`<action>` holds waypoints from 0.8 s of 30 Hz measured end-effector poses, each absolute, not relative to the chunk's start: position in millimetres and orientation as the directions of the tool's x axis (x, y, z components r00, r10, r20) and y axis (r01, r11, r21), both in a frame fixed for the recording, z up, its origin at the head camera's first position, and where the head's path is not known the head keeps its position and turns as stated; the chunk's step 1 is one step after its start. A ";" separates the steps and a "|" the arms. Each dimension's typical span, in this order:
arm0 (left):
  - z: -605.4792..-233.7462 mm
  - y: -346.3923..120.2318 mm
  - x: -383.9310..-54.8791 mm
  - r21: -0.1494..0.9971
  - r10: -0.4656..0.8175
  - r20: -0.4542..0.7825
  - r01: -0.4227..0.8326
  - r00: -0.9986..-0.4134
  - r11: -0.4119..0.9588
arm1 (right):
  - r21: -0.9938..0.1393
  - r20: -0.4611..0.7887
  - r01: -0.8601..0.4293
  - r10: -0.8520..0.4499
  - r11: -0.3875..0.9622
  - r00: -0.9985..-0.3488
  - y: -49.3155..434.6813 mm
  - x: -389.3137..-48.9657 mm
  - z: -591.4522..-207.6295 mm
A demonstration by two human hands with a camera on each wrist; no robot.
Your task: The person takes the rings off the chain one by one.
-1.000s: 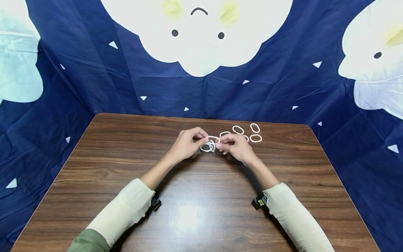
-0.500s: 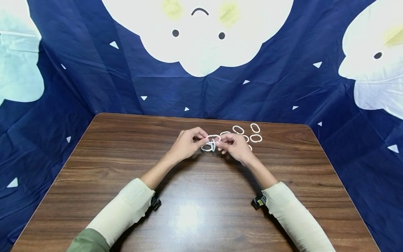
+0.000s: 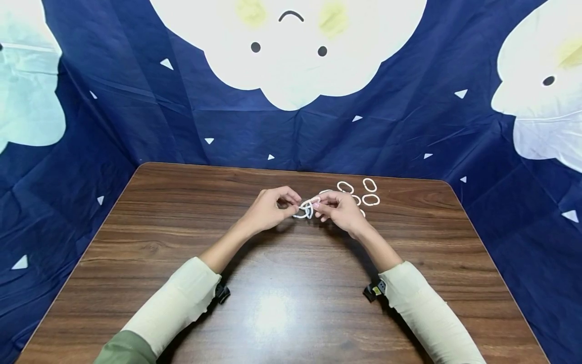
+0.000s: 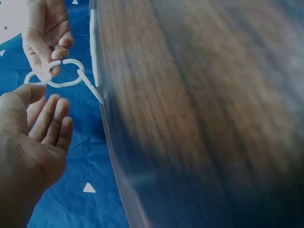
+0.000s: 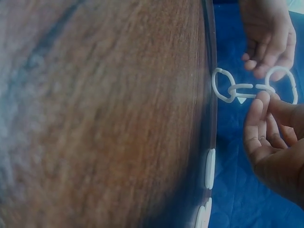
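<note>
Near the far edge of the table, my right hand [image 3: 343, 210] pinches white oval chain links [image 3: 310, 202] between thumb and forefinger. In the right wrist view, a middle link [image 5: 244, 96] with a gap in its side hooks through a hanging link [image 5: 217, 88]. A third link [image 5: 295, 90] curves up beside the pinching fingertips [image 5: 262, 97]. My left hand [image 3: 270, 207] sits just left of the links, thumb and forefinger apart. Its fingers are relaxed in the left wrist view, with the thumb tip [image 4: 35, 92] right by the nearest link.
Several loose white links [image 3: 370, 199] lie on the brown wooden table [image 3: 204, 217] behind and right of my right hand, some partly hidden by it. A blue cloth [image 3: 182, 126] with white clouds stands around the table's back and sides.
My left thumb and forefinger have come off the upper link and spread apart. That link has swung to a slant, its upper end toward my right fingertips. The right hand has barely moved.
</note>
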State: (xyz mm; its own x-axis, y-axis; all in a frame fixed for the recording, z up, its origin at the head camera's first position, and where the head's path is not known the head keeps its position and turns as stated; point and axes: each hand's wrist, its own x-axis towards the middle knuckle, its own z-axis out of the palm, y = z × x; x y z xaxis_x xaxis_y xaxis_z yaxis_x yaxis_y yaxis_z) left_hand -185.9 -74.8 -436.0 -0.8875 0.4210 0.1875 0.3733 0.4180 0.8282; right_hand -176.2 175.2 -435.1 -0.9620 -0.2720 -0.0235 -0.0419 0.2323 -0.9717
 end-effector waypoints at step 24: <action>-444.9 -64.1 -198.7 0.792 0.485 0.128 0.383 -0.865 0.475 | -0.979 -0.055 -0.007 -0.292 0.204 -0.955 172.6 -176.4 -421.9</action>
State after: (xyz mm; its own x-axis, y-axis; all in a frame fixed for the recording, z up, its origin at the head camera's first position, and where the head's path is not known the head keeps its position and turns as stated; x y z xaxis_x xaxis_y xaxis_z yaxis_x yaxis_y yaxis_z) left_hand -198.7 -64.1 -444.9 -0.8653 0.4845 0.1282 0.3831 0.4746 0.7925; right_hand -176.4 172.6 -421.9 -0.9548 -0.2922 -0.0545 -0.0066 0.2041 -0.9789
